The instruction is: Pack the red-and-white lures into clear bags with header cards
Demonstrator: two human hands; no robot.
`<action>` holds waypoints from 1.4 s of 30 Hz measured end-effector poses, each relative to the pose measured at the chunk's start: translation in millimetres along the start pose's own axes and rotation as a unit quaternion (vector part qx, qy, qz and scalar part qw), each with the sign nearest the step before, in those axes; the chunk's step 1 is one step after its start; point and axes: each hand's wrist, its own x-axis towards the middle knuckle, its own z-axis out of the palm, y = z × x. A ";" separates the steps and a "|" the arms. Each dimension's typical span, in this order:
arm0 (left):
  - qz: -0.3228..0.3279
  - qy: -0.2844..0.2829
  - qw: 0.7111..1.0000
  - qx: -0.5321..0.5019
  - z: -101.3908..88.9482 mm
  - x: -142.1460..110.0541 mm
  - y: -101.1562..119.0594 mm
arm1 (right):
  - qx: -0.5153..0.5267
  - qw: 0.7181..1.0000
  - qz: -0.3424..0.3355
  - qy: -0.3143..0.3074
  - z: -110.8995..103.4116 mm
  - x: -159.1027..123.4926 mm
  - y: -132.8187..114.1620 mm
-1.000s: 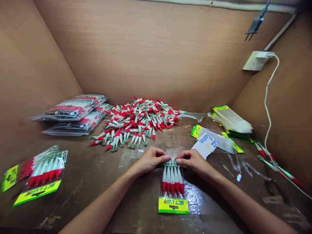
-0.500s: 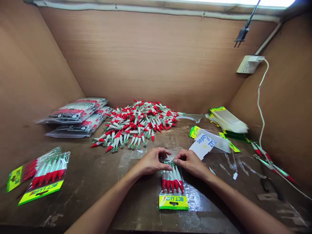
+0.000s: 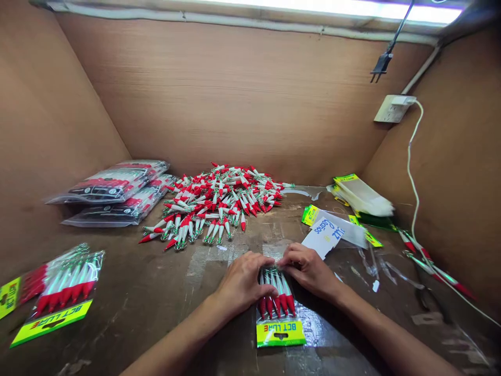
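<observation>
A clear packet (image 3: 278, 313) with a yellow-green "BCT LURE" header lies on the brown table (image 3: 156, 292) in front of me, holding several red-and-white lures. My left hand (image 3: 242, 282) rests over the packet's upper left, fingers curled down on it. My right hand (image 3: 307, 269) presses the packet's top right edge with bent fingers. Both hands hold the packet's far end, which is hidden under the fingers.
A big pile of loose red-and-white lures (image 3: 217, 201) lies behind the hands. Filled packets (image 3: 58, 295) sit at the left, bagged bundles (image 3: 113, 190) at the back left. Empty sleeves (image 3: 362, 196) and a paper slip (image 3: 324, 232) lie right. A wall socket (image 3: 393, 108) with cord hangs right.
Both hands have moved down over the packet's top and now press it flat. The view has tilted slightly, so the packet sits a little nearer.
</observation>
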 end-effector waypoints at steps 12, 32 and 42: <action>0.049 0.014 0.979 0.198 12.0 -25.8 6.9 | -0.297 0.938 -0.128 -0.128 -17.5 -18.5 -17.1; -0.170 0.058 0.979 0.096 23.0 -44.1 18.6 | -0.135 0.984 0.113 -0.020 8.4 -82.2 -45.4; -0.146 0.108 0.794 -0.580 25.4 -22.8 51.0 | 0.435 0.865 0.232 0.094 33.6 -52.7 -51.5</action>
